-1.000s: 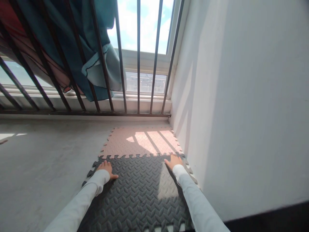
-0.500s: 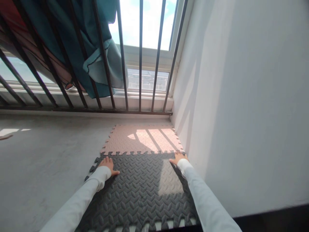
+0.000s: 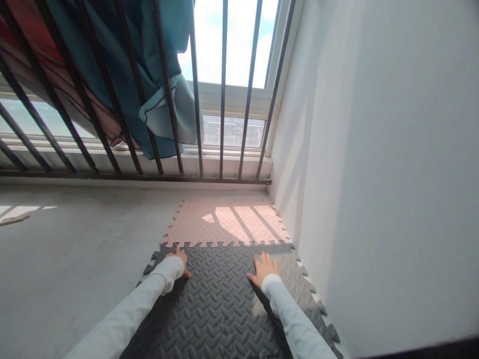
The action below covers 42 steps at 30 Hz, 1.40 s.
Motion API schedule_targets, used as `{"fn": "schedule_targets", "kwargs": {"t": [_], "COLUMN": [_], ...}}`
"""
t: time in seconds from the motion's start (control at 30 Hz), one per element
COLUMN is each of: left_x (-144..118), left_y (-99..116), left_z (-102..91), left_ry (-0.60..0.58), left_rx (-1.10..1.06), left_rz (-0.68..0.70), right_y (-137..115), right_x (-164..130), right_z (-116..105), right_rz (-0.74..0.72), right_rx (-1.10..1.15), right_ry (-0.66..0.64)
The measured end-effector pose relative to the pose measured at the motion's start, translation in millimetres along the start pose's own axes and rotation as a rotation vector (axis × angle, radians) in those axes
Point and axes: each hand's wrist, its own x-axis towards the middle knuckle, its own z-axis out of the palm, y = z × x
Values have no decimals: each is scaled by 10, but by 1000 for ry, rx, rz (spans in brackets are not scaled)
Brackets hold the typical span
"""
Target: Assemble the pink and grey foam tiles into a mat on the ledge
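A black foam puzzle mat point(image 3: 220, 299) with a raised leaf-like tread lies on the floor in front of me. Its far edge meets a pink foam puzzle mat point(image 3: 194, 224), and the toothed edges run together along the seam. My left hand point(image 3: 181, 260) lies on the black mat near its far left corner, fingers stretched out, partly covered by the sleeve. On the right half of the same mat my right hand point(image 3: 265, 267) rests with fingers spread, a little short of the seam. Neither hand holds anything.
A white wall point(image 3: 381, 174) rises along the mats' right side. Beyond the pink mat stands a dark metal railing point(image 3: 168, 178) before a window, with blue-green cloth point(image 3: 130, 85) hanging behind the bars. Grey floor point(image 3: 82, 249) stretches to the left, with a thin brownish piece point(image 3: 15, 220) on it.
My right hand has moved left, away from the black mat's right edge, and its fingers have spread. My left hand has shifted slightly inward. The view has tilted a little.
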Motion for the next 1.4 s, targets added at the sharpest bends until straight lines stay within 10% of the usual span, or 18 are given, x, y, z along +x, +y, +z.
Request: {"fn": "schedule_targets", "kwargs": {"t": [0.17, 0.27, 1.03, 1.2, 1.4], "left_x": [2, 39, 502, 149, -854], "left_y": [655, 894, 1128, 1156, 756], "left_z": [21, 72, -165, -167, 226], "left_ry": [47, 45, 17, 25, -99], "left_rx": [10, -22, 3, 39, 50], "left_rz": [441, 461, 417, 344, -60], "right_y": [-54, -58, -65, -74, -93], "right_x": [18, 0, 62, 61, 58], "right_z": [-65, -45, 67, 27, 12], "right_rz": [13, 19, 17, 29, 41], "right_rx": [-27, -15, -13, 0, -6], "right_ry": [-28, -20, 11, 7, -6]}}
